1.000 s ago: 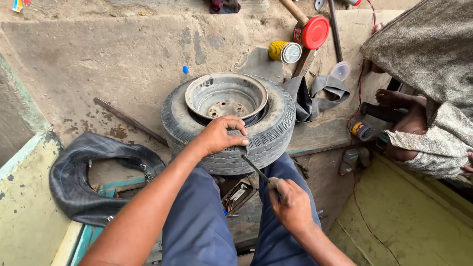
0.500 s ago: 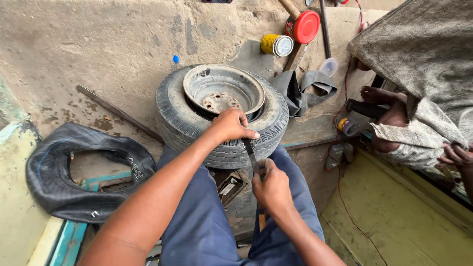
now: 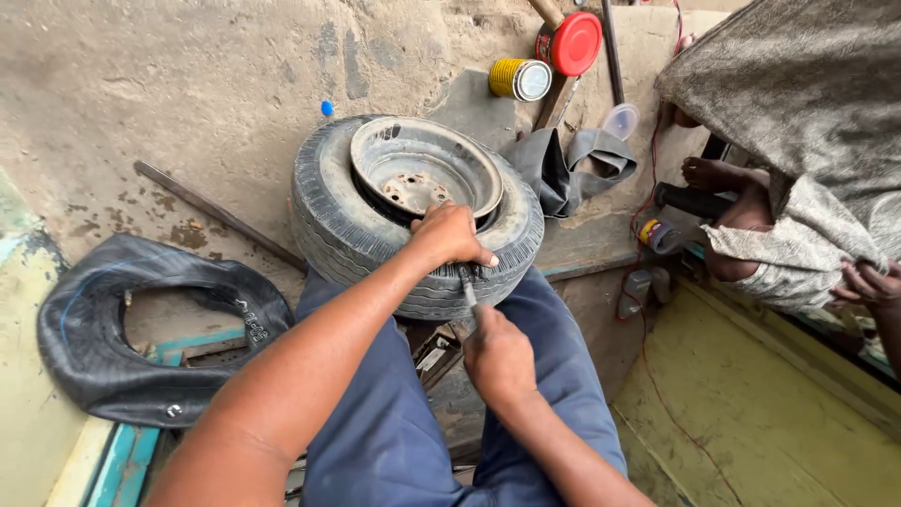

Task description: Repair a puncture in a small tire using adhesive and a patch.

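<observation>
A worn tyre lies flat on the ground with a rusty steel rim in it, just ahead of my knees. My left hand presses down on the near sidewall by the rim's edge. My right hand is closed around a thin metal tool, whose tip points up at the tyre's near side right under my left hand. My blue trouser legs frame the tyre.
A black inner tube lies at the left. A long metal rod rests on the ground beside the tyre. A yellow can, a red lid and a folded rubber strip lie beyond. Another person's bare foot is at right.
My right hand has brought the tool up and forward until its tip meets the tyre below my left hand. The view has shifted so the tyre sits lower and closer.
</observation>
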